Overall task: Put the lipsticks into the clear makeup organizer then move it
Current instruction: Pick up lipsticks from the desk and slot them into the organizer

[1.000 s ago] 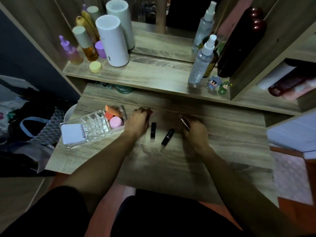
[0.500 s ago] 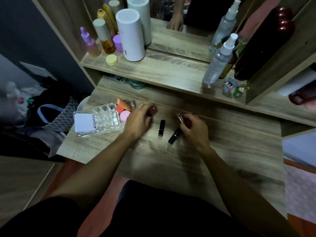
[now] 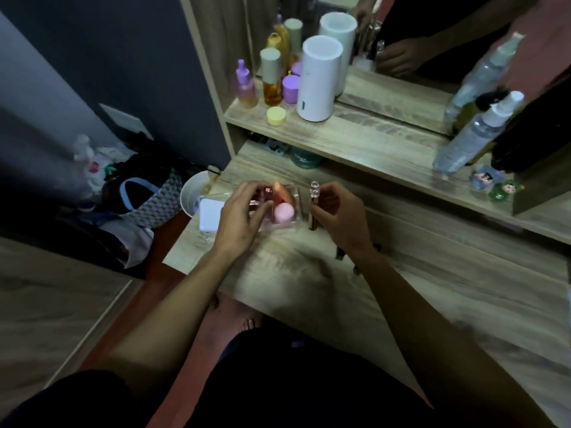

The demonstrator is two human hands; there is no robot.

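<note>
The right hand [image 3: 336, 217] pinches a slim lipstick [image 3: 314, 205] nearly upright just right of the clear organizer [image 3: 293, 208], while the left hand [image 3: 244, 217], fingers curled around a red lipstick [image 3: 268, 193], hovers directly over its compartments.

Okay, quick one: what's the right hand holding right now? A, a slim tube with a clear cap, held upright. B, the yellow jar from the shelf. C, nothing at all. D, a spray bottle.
A: the right hand pinches a slim tube with a clear cap, upright just right of the clear makeup organizer, while the yellow jar and spray bottle sit untouched on the shelf.
</note>
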